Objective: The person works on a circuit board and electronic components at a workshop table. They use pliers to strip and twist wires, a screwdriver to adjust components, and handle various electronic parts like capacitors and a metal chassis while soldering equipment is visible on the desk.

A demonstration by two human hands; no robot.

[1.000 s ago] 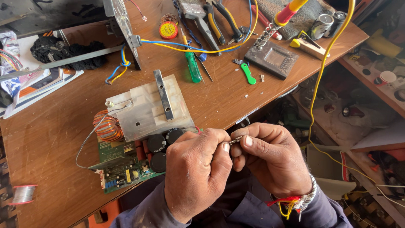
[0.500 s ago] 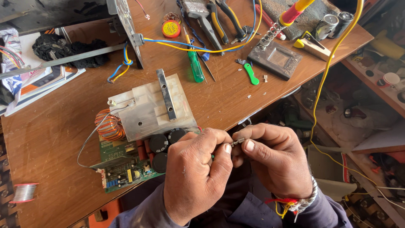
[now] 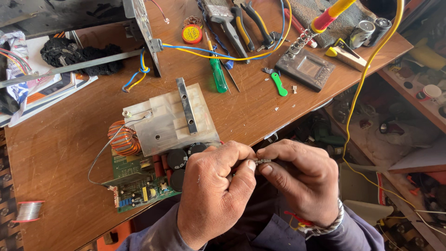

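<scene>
Both hands meet at about six o'clock, just off the near edge of the wooden worktop [image 3: 69, 153]. The left hand [image 3: 211, 193] and right hand [image 3: 302, 183] each have their grip pinched shut on a small metal part [image 3: 263, 161], held between the thumbs and forefingers. Fingers hide most of it, so its kind is hard to make out. The green circuit board [image 3: 139, 183] lies at nine o'clock of the hands, its near corner covered by the left hand.
</scene>
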